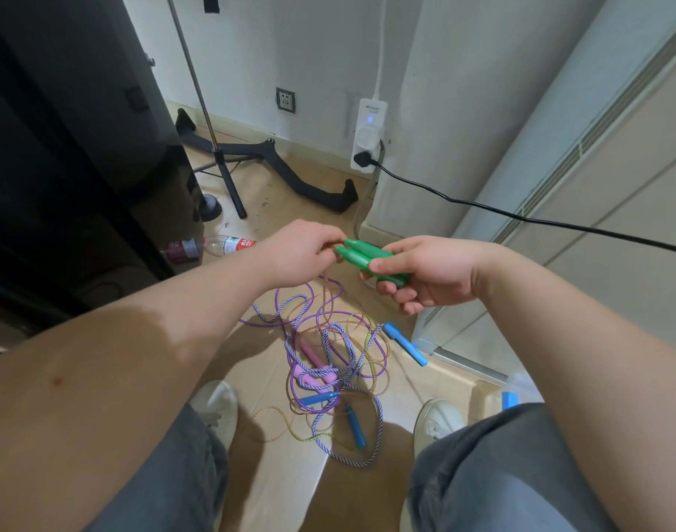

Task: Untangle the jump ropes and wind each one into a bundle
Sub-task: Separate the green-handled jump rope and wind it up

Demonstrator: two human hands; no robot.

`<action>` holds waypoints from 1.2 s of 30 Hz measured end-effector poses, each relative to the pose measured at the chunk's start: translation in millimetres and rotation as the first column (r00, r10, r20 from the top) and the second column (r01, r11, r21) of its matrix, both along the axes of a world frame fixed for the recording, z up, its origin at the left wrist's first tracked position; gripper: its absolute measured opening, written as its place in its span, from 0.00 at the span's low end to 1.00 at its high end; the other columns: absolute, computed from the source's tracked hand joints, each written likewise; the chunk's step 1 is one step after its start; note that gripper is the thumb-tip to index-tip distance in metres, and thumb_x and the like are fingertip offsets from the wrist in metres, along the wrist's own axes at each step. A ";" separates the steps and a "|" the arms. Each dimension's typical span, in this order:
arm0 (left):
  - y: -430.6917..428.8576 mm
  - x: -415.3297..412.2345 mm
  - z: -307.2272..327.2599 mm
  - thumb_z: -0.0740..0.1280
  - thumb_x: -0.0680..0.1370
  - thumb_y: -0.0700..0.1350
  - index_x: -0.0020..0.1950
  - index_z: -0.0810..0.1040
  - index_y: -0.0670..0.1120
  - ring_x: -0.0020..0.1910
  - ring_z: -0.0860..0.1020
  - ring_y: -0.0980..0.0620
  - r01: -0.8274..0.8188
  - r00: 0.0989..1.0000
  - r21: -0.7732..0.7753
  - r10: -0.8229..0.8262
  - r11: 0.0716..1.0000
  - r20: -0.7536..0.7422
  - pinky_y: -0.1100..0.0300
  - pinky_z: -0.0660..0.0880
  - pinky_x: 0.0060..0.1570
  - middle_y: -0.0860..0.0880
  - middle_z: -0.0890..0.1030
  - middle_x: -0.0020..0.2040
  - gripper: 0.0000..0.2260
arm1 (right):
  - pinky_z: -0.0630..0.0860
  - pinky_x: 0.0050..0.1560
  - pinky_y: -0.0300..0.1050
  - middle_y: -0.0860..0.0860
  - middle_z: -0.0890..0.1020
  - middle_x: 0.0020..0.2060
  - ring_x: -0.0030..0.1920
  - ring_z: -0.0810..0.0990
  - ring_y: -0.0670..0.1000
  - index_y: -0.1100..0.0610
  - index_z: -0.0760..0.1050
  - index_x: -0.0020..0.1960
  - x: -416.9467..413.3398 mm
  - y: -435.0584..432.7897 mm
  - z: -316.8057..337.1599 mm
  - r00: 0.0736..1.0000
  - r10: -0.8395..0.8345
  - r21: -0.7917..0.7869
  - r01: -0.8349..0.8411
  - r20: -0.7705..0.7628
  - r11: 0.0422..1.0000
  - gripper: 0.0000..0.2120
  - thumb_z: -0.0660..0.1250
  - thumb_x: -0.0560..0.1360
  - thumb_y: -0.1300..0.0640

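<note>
My right hand grips two green jump-rope handles side by side, above the floor. My left hand pinches the thin rope at the handles' tips. Below them a tangle of ropes lies on the floor between my feet: a purple cord, a blue-and-white braided rope and a thin orange-yellow cord. In the tangle lie pink handles and blue handles, with one more blue handle nearer me and another blue handle at the right edge.
A tripod stand and a curved black bar lie by the far wall. A plastic bottle lies left. A black cable runs from the power strip past a white cabinet. Dark furniture fills the left.
</note>
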State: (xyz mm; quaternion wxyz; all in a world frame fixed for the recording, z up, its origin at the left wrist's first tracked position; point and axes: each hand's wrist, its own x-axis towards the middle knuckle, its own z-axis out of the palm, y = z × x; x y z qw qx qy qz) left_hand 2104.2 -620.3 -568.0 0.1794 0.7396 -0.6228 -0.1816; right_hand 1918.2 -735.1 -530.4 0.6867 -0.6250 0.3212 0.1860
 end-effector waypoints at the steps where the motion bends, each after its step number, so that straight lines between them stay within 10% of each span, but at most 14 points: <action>1: 0.6 -0.6 2.1 0.60 0.80 0.40 0.49 0.77 0.52 0.44 0.79 0.51 -0.013 1.000 0.030 0.013 0.999 -0.010 0.63 0.69 0.40 0.58 0.80 0.38 0.09 | 0.70 0.32 0.41 0.52 0.71 0.33 0.28 0.65 0.47 0.57 0.73 0.55 0.0 -0.4 0.8 1.000 -0.006 0.013 0.006 0.015 1.000 0.06 0.60 0.84 0.56; 7: -2.8 -19.8 -2.0 0.54 0.85 0.48 0.49 0.72 0.50 0.32 0.79 0.49 -0.242 0.896 0.044 0.240 0.969 -0.372 0.55 0.79 0.38 0.48 0.78 0.36 0.09 | 0.66 0.30 0.40 0.52 0.70 0.32 0.28 0.63 0.47 0.57 0.73 0.51 10.1 3.4 4.9 0.955 -0.198 0.072 0.186 0.221 0.980 0.06 0.59 0.84 0.58; 12: -12.0 -30.2 2.4 0.54 0.84 0.48 0.64 0.71 0.43 0.52 0.78 0.40 -0.312 0.920 0.106 0.328 0.944 -0.214 0.55 0.73 0.47 0.40 0.79 0.57 0.14 | 0.66 0.32 0.44 0.52 0.71 0.32 0.27 0.64 0.48 0.58 0.70 0.51 28.2 13.7 3.3 0.889 -0.184 -0.267 0.314 0.419 0.911 0.04 0.61 0.83 0.58; 16: -12.3 -35.8 5.1 0.55 0.82 0.45 0.62 0.74 0.40 0.61 0.76 0.39 -0.263 0.957 0.244 0.285 0.933 -0.058 0.56 0.70 0.53 0.38 0.78 0.62 0.14 | 0.65 0.37 0.46 0.50 0.75 0.38 0.37 0.72 0.55 0.57 0.71 0.51 36.4 17.8 -3.7 0.967 0.211 -0.938 0.067 0.146 0.340 0.09 0.61 0.82 0.52; 21: 1.2 -43.3 11.2 0.53 0.84 0.45 0.49 0.75 0.41 0.49 0.74 0.42 -0.040 0.965 0.345 -0.053 0.938 0.256 0.55 0.69 0.46 0.37 0.80 0.54 0.13 | 0.74 0.43 0.51 0.59 0.79 0.50 0.45 0.77 0.60 0.58 0.70 0.58 44.3 15.6 -20.3 0.898 0.274 -0.939 -0.332 -0.344 -0.092 0.08 0.61 0.79 0.62; 28: 5.5 -10.0 20.3 0.62 0.81 0.55 0.42 0.78 0.49 0.39 0.74 0.46 0.266 0.886 0.115 -0.290 0.957 0.362 0.53 0.74 0.41 0.50 0.76 0.35 0.14 | 0.76 0.49 0.52 0.58 0.82 0.51 0.51 0.80 0.62 0.55 0.73 0.62 36.5 19.0 -28.0 0.778 0.440 -0.866 -0.499 -0.448 0.001 0.12 0.60 0.82 0.52; 36: 16.6 15.0 24.7 0.73 0.75 0.54 0.36 0.80 0.48 0.27 0.70 0.61 -0.022 0.973 -0.128 -0.008 0.992 -0.231 0.69 0.66 0.30 0.54 0.76 0.28 0.12 | 0.72 0.48 0.49 0.56 0.82 0.49 0.48 0.79 0.59 0.58 0.74 0.62 33.6 30.0 -16.1 0.782 0.617 -0.955 -0.242 -0.088 0.172 0.13 0.63 0.82 0.53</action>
